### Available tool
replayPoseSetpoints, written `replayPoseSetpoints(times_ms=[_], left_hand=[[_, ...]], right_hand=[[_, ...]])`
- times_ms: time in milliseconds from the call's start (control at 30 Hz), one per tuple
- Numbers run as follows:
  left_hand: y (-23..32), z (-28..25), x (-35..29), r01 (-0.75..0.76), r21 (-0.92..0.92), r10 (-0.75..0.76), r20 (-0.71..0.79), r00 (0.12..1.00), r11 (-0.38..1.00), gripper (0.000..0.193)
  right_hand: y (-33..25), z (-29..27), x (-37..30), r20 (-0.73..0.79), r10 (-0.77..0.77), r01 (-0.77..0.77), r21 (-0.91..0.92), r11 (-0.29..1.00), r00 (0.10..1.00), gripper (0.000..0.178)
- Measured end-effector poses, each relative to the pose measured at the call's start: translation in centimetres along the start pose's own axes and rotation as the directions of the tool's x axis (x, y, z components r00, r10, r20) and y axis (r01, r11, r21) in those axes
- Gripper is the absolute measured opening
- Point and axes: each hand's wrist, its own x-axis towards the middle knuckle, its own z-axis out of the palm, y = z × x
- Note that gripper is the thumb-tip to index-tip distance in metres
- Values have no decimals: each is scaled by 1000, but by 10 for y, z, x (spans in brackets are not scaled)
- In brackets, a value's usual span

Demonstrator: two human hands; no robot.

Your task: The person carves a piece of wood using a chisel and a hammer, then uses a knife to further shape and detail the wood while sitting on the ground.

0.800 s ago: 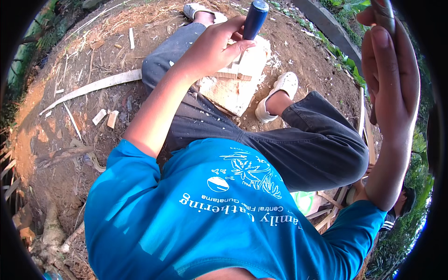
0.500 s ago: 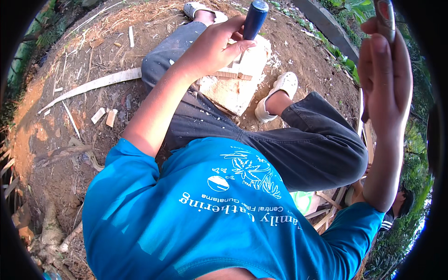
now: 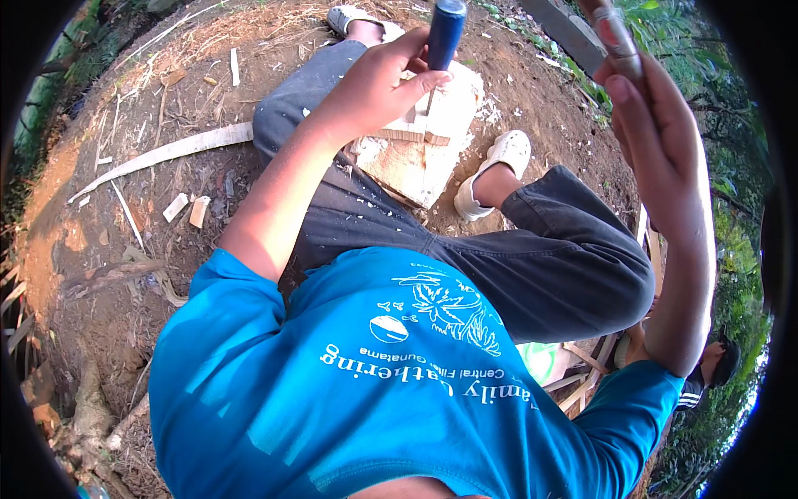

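1. Across the whole slope lies brown soil point(image 3: 125, 291), littered with dry stalks and bits of wood.
2. Over the person's chest, filling the lower middle, is a bright blue T-shirt point(image 3: 274, 399) with white printing.
3. Dark trousers point(image 3: 532, 274) cover both legs, the right knee bent outward and pale dust scattered over the cloth.
4. Between the lower legs sits a pale wood block point(image 3: 407, 170), with a step cut across its upper face and shavings beside it.
5. Left of the trousers, a long curved wood strip point(image 3: 166, 154) lies on the soil.
6. Raised at the upper right, well apart from the block, the right hand point(image 3: 657, 133) is curled round a rod-like handle point(image 3: 619, 41), thumb laid along it; the handle's far end is out of view.
7. Above the block, the left hand point(image 3: 386, 87) is wrapped round a blue-handled tool point(image 3: 446, 37), thumb and fingers closed on the lower grip. The tool stands nearly upright, its thin shaft running down to the step; whether the tip touches wood, I cannot tell.
8. Just right of the block is a pale clog point(image 3: 503, 170).
9. Two small wood chips point(image 3: 199, 211) lie farther left.
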Motion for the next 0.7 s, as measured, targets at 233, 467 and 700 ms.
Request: replayPoseSetpoints(times_ms=[233,467,700], left_hand=[[-32,-9,-27,84,-478,-125,-56,991,875,33],[-24,-3,-33,53,-408,-101,-96,990,911,31],[-3,5,-9,7,73,-2,-69,998,997,33]], right_hand=[[7,1,-7,17,15,-17,118,993,1000,31],[7,3,-9,56,-18,13,102,995,998,31],[-9,6,-15,32,88,-92,146,985,996,31]])
